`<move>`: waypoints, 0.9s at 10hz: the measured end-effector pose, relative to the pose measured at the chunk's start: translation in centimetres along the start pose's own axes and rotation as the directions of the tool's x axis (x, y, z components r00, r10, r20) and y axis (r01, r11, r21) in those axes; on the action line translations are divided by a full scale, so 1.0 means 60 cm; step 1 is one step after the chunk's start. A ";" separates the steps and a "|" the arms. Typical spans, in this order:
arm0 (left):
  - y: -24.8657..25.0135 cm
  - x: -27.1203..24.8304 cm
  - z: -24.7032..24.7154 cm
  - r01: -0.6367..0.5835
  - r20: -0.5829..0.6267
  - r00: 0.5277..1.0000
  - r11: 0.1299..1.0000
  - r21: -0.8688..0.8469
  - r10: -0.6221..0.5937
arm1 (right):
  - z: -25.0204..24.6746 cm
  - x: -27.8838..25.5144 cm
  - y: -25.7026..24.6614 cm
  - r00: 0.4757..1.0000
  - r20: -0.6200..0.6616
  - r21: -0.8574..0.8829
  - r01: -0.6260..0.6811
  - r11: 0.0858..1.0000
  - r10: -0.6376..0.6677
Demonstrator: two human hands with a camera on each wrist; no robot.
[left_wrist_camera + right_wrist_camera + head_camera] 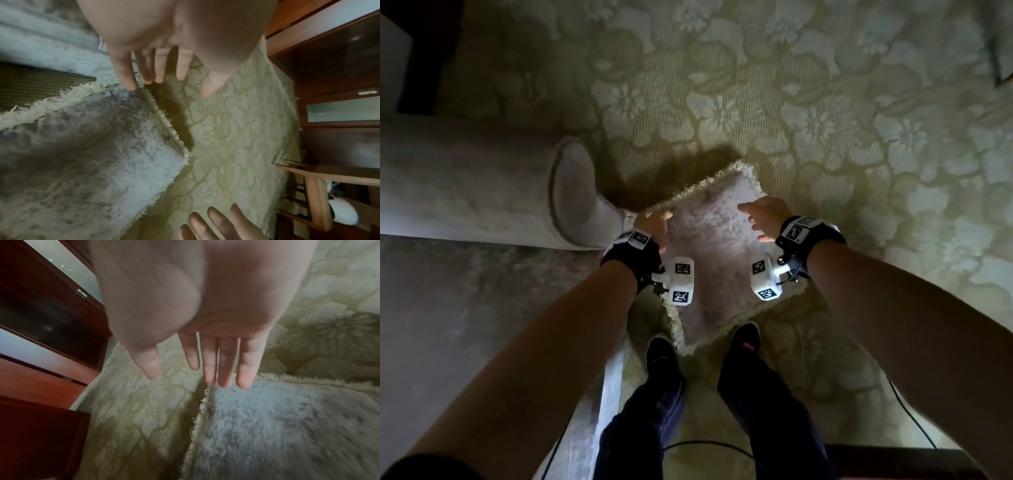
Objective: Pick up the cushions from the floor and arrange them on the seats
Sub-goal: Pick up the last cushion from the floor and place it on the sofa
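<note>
Head view: square shaggy fringed cushion (pixel 717 240) on floral carpet (pixel 825 120); left hand (pixel 654 224) & right hand (pixel 765 216) fingers straight, empty

I am looking down into a home living room: a pale flower-patterned carpet (pixel 808 102) covers the floor, a grey upholstered sofa (pixel 465 192) with a rolled arm stands at the left, and reddish wooden cabinets (pixel 337 68) with glass fronts line the far side.
</note>
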State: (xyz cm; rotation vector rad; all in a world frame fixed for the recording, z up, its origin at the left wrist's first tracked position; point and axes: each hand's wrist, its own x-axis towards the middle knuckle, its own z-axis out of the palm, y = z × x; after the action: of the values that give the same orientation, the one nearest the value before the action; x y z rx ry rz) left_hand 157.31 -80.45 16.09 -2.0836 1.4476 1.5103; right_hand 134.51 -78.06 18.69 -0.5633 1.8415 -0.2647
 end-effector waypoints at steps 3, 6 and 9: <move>-0.141 0.215 0.149 0.280 0.077 0.958 0.853 -0.441 -0.275 | 0.072 0.267 0.175 0.994 -0.112 -0.164 -0.033 0.986 0.015; -0.195 0.348 0.239 0.336 0.130 0.941 0.830 -0.445 -0.311 | 0.139 0.404 0.259 0.992 -0.122 -0.433 -0.059 0.899 0.006; -0.142 0.292 0.224 0.180 -0.033 0.981 0.958 -0.223 -0.192 | 0.088 0.390 0.248 0.977 -0.206 -0.539 -0.062 0.840 -0.060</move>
State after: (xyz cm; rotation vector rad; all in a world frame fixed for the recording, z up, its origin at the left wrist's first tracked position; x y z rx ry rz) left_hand 155.69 -77.99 -7.42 -2.3291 1.1051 1.6124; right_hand 129.91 -76.51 -9.12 -0.9550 2.1357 0.2260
